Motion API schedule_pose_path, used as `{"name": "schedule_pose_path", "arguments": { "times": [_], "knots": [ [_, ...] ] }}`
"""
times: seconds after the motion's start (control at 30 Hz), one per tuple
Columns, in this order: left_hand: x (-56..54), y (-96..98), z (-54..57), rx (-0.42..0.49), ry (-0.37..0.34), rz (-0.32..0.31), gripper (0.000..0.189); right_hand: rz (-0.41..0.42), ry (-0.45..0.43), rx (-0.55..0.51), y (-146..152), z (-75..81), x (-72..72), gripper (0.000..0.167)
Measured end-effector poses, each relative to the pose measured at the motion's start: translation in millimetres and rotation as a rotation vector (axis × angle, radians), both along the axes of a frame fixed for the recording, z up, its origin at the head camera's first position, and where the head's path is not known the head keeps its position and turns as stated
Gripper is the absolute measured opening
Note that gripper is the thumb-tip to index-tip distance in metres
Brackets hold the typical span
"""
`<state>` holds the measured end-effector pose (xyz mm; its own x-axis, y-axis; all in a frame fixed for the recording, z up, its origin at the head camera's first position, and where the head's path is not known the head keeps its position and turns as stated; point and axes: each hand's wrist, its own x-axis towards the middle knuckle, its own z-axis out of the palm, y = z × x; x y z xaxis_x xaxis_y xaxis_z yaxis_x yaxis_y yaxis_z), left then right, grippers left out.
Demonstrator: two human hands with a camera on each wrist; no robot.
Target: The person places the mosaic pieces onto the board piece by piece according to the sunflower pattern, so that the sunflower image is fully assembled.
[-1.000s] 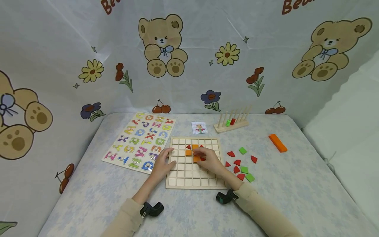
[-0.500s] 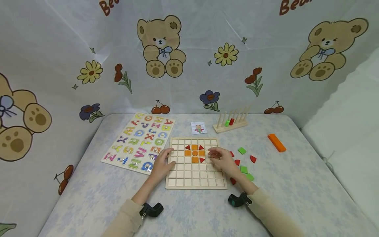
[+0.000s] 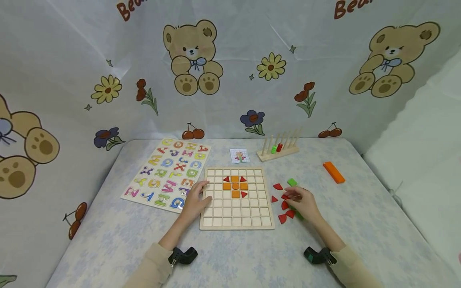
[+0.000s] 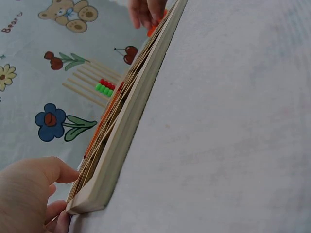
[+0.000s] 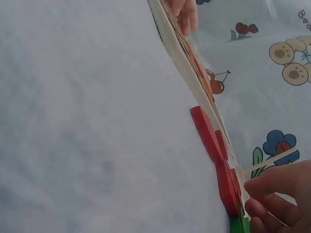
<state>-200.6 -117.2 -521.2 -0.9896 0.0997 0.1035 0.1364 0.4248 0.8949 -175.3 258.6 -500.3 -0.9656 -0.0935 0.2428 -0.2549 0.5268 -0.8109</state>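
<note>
A wooden grid board (image 3: 216,222) lies in the middle of the table. Several orange squares (image 3: 235,179), an orange disc (image 3: 235,186) and three red triangles (image 3: 243,195) are set in its cells. My left hand (image 3: 193,202) rests at the board's left edge, thumb and fingers spread and touching the rim. Right of the board, my right hand (image 3: 303,203) hovers low over loose red pieces (image 3: 282,219), fingertips beside one red piece. Nothing shows between finger and thumb in the right wrist view. Green squares (image 3: 292,182) lie partly under that hand.
An alphabet puzzle board (image 3: 169,176) lies to the left, its edge close to my left hand. Behind the grid board are a small picture card (image 3: 239,156) and a wooden peg rack (image 3: 279,153) with green and red beads. An orange bar (image 3: 333,172) lies far right.
My right hand has moved right, off the grid board to the loose pieces. The disc and a red triangle it covered are now visible on the board. My left hand stays at the edge.
</note>
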Motion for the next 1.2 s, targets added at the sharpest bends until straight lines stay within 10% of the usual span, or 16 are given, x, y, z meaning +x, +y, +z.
{"name": "schedule_pose_path", "arguments": {
  "times": [0.4, 1.2],
  "knots": [
    [1.1, -3.0, -1.8, -0.010, 0.010, 0.013, 0.054, -0.043, -0.060, 0.113, -1.1, -2.5, 27.2, 0.030],
    [1.2, 0.8, 2.4, 0.009, 0.009, -0.001, 0.053, 0.120, -0.073, 0.179, -34.8, 5.3, -9.4, 0.042]
  ]
}}
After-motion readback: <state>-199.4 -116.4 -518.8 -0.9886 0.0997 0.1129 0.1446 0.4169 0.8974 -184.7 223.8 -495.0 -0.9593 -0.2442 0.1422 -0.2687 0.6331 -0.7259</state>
